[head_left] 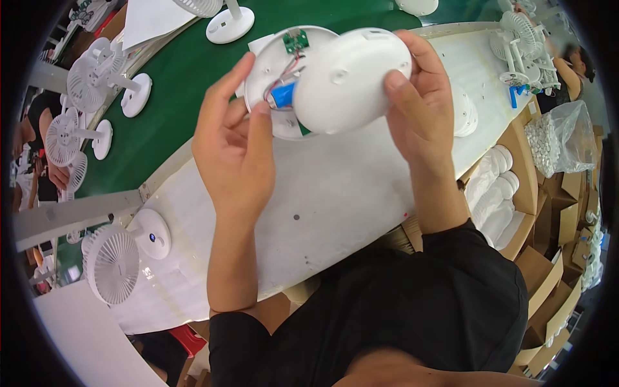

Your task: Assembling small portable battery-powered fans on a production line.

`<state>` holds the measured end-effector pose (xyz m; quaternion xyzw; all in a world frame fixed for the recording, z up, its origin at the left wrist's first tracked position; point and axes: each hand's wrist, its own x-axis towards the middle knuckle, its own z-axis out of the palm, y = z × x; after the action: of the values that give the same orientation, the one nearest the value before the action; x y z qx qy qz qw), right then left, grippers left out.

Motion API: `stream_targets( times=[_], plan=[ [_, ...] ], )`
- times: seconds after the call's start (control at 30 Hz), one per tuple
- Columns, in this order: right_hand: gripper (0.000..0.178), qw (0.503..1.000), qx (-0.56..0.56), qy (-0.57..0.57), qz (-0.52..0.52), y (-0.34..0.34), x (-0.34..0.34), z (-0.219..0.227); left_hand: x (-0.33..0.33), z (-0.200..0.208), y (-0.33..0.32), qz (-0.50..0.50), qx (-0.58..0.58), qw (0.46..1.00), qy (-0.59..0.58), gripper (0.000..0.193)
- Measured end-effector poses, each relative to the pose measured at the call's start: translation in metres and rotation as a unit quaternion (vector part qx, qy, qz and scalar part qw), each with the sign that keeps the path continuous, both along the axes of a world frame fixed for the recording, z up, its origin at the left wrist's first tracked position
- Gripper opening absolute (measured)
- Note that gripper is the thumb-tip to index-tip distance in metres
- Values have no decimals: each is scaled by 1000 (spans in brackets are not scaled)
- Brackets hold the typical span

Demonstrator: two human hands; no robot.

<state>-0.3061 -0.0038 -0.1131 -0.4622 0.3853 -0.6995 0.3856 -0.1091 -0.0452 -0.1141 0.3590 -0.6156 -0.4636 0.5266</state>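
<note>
My left hand (237, 151) grips the rim of a round white fan base (263, 72), its open inside facing up. Within the base are a green circuit board (295, 42), thin red and dark wires, and a blue battery (282, 96). A smooth white oval cover (345, 80) is held by my right hand (424, 106), thumb on its face and fingers behind its edge. The cover overlaps the right part of the base and hides what lies there. Whether the two parts touch cannot be made out.
Several white desk fans stand at the left, one nearby (113, 264) on the white worktop (322, 213). A green conveyor belt (174, 84) runs beyond. At the right are stacked white discs (464, 111), an open carton (521, 174) and a clear bag of small white parts (548, 145). Other people sit at both sides.
</note>
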Motion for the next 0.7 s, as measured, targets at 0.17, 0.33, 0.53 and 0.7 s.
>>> stream_targets(
  times=[0.17,0.33,0.53,0.7],
  plan=[
    [42,998,26,-54,20,0,22,5,6,11,16,8,-49,995,-90,43],
    [45,999,42,-5,-4,19,36,17,17,27,31,-13,-62,991,-117,46],
    [48,995,34,95,-21,31,41,24,17,38,48,-62,23,994,82,52],
    [50,987,-6,158,-40,36,44,27,16,57,58,19,33,994,-99,49]
  ],
)
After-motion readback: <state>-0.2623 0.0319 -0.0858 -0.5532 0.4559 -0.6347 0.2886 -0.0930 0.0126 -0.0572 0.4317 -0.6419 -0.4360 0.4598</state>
